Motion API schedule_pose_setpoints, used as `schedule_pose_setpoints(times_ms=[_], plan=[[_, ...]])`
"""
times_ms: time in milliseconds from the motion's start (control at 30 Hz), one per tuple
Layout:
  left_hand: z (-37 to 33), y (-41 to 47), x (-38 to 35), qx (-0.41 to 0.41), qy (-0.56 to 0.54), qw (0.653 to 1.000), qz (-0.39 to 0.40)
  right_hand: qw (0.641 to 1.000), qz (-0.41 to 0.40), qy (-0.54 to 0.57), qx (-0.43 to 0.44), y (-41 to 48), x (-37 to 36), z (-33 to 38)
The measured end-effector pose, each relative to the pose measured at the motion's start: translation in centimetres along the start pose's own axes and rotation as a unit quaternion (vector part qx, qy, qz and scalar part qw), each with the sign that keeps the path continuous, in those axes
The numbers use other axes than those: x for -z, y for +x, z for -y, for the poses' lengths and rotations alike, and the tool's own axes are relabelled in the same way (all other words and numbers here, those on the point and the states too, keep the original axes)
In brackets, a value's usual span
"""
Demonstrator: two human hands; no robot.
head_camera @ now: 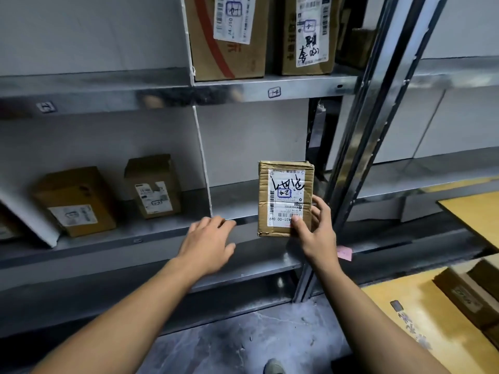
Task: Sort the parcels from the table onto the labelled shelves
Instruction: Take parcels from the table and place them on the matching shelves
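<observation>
My right hand (314,232) grips a small brown cardboard parcel (280,171) by its lower right corner, thumb on the white shipping label. The parcel is held upright in front of the middle metal shelf (237,201), in the compartment right of a white divider (202,157). My left hand (209,238) hovers palm down with fingers spread, just over the shelf's front edge, left of the parcel and holding nothing. A small label sticker (274,92) marks the shelf rail above this compartment.
Two brown parcels (75,201) (154,184) stand in the left compartment. Two larger boxes (229,36) (307,33) fill the shelf above. Metal uprights (359,147) rise to the right. A yellow table (432,333) with a parcel (469,298) sits at lower right.
</observation>
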State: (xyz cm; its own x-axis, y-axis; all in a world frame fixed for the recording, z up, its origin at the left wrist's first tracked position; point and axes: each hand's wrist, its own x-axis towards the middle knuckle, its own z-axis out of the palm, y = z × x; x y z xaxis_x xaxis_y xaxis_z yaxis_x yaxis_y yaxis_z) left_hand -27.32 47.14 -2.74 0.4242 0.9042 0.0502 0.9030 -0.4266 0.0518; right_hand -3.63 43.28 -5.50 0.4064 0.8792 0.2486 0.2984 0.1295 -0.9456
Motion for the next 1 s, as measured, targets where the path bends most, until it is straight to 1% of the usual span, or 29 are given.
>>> schedule_pose_setpoints(times_ms=[133,300,500,667,733,867,1000], plan=[[0.6,3.3,-0.3,0.027,-0.012,0.999,-0.014,0.999,0.037,-0.009,0.015,5.4,-2.5,-1.9],[0.8,7.4,-0.8,0.084,-0.025,0.996,-0.006,0.996,0.088,0.019,0.007,12.0,-5.8,-4.4],[1.5,9.8,-2.2,0.139,-0.028,0.99,0.011,0.987,0.162,-0.008,-0.001,18.0,-10.8,-7.5],[1.7,10.3,-3.1,0.172,-0.034,0.984,0.024,0.981,0.191,0.001,-0.028,19.8,-13.6,-9.7],[1.9,10.3,-3.3,0.184,-0.038,0.982,0.026,0.978,0.206,0.0,-0.024,20.0,-14.2,-10.2],[2.5,10.3,-3.7,0.204,-0.052,0.977,0.026,0.969,0.246,-0.034,-0.001,20.6,-14.9,-10.6],[2.8,10.6,-3.8,0.217,-0.059,0.974,0.019,0.966,0.254,-0.048,-0.021,20.6,-15.6,-11.3]])
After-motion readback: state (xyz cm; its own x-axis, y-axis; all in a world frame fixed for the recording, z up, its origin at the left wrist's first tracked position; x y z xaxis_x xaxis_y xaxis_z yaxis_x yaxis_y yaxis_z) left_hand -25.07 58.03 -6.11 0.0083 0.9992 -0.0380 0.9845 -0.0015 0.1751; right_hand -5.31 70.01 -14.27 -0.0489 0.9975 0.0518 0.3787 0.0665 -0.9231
